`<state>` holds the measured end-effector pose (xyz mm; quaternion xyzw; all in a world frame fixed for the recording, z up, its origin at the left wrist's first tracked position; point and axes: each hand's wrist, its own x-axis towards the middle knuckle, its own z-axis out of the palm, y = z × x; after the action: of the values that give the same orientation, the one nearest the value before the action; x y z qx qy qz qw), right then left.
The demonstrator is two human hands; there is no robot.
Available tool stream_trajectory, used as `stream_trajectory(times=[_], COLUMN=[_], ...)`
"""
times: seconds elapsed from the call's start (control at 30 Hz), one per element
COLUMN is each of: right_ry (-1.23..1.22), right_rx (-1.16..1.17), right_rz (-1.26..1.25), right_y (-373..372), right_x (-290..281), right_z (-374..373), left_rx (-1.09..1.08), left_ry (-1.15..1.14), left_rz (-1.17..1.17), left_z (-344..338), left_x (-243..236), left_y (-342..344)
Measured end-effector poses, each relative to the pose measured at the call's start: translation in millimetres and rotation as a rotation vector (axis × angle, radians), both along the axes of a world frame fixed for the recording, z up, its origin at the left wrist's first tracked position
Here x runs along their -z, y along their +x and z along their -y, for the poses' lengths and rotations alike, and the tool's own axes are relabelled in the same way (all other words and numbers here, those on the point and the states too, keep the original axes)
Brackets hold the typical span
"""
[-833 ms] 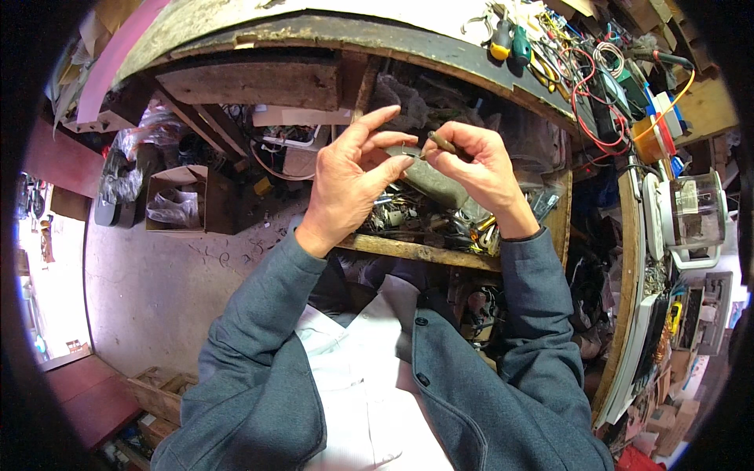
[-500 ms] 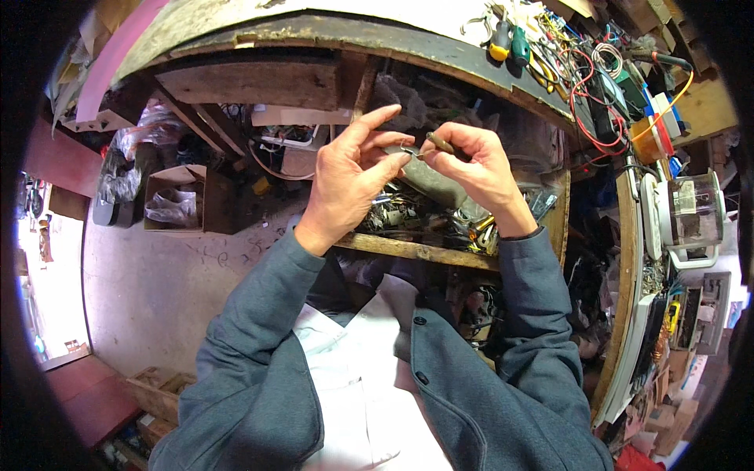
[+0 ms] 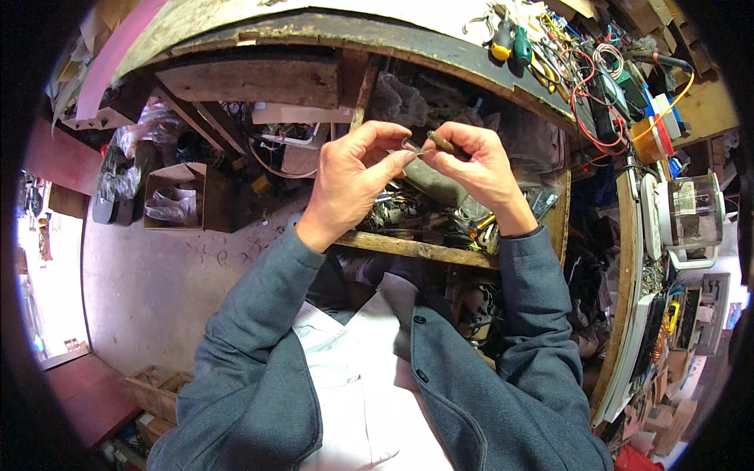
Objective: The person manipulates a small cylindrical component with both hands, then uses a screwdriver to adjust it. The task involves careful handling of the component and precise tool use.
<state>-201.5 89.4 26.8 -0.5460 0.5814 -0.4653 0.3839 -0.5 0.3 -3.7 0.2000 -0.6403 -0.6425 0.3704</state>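
Note:
My left hand is raised over an open wooden drawer, its thumb and index finger closed on a small thin metal piece. Close beside it on the right, my right hand grips a short, dark olive-brown cylindrical thing between thumb and fingers. The fingertips almost meet, and a thin bit spans the gap; whether it joins the two pieces I cannot tell. Below the hands lie loose metal parts and a greyish rounded bundle in the drawer.
A workbench edge runs across the far side, with yellow and green-handled screwdrivers and tangled wires at right. On the floor at left stands a cardboard box. A clear-sided appliance sits far right.
The raised index finger of my left hand has come down and closed against the thumb on the small metal piece. My right hand has barely moved.

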Motion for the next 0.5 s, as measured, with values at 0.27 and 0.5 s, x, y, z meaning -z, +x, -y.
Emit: stream_trajectory(times=[0.27, 0.5], right_ry=[0.033, -0.004], right_rx=[-0.035, -0.004], right_rz=[0.053, -0.018], right_y=[3, -10], right_x=[4, 1], right_z=[2, 3], left_rx=[0.03, 0.022], left_ry=[0.046, 0.17], left_rz=[-0.01, -0.09], left_z=[3, 4], left_x=[4, 0], left_y=[1, 2])
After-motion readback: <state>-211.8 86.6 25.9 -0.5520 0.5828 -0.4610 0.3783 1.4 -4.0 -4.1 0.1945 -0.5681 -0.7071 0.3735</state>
